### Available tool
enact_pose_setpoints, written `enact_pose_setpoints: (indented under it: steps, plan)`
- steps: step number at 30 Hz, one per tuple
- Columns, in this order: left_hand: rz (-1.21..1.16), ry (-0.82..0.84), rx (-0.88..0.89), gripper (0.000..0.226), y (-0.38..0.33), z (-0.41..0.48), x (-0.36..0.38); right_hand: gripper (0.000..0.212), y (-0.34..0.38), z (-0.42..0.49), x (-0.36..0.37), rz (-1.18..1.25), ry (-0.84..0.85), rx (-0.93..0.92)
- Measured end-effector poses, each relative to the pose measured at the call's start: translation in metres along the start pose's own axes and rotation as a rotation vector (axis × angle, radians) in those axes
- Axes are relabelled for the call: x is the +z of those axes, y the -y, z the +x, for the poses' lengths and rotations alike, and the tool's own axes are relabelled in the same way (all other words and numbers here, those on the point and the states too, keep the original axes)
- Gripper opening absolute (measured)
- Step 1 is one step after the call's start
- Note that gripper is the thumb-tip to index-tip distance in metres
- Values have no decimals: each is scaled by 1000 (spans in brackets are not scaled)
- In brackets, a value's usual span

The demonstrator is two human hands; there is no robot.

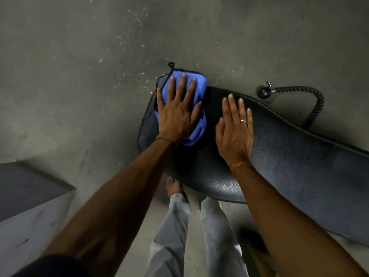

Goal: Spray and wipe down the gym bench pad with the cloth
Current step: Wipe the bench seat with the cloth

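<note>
A black padded gym bench pad (289, 156) runs from the centre of the view to the right edge. At its far left end lies a folded blue cloth (196, 87). My left hand (177, 112) presses flat on the cloth with fingers straight and spread. To the right of it, my right hand (235, 128) rests flat on the bare pad, fingers straight, a ring on one finger. No spray bottle is in view.
A black rope handle (311, 100) with a rubber ball end lies on the concrete floor (79, 76) behind the pad. A grey box (26, 206) stands at the lower left. My legs in light trousers and a bare foot (173, 186) are below the pad's near edge.
</note>
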State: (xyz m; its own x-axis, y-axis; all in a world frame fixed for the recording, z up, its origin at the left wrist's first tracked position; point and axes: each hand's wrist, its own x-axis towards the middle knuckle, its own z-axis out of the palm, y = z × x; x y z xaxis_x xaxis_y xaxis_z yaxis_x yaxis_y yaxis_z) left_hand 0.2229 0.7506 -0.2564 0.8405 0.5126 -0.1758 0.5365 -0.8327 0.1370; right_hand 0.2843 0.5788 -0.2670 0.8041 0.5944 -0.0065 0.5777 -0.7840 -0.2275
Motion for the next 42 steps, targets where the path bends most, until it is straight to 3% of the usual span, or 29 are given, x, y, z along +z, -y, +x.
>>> enact_pose_setpoints:
  steps: [7,14,18,22,29,33,37,42]
  plan:
    - [-14,68,-87,70,7,-104,4,57,1,1,-4,33,39,25]
    - [-76,57,-185,68,15,28,-9,57,1,1,-1,12,-3,26]
    - [-79,-27,-152,64,28,-47,5,57,2,2,-4,19,8,30]
    - [-133,33,-223,67,32,-117,9,57,1,1,-5,29,4,29]
    - [-341,58,-269,77,48,40,-12,56,1,1,-1,20,-12,26]
    - [-228,-66,-148,63,52,-22,-1,57,2,2,-4,9,-6,30]
    - [-176,13,-188,64,40,-111,5,56,2,1,-5,24,-2,24]
    - [-183,88,-123,63,42,-11,-12,55,3,0,-2,30,-29,20]
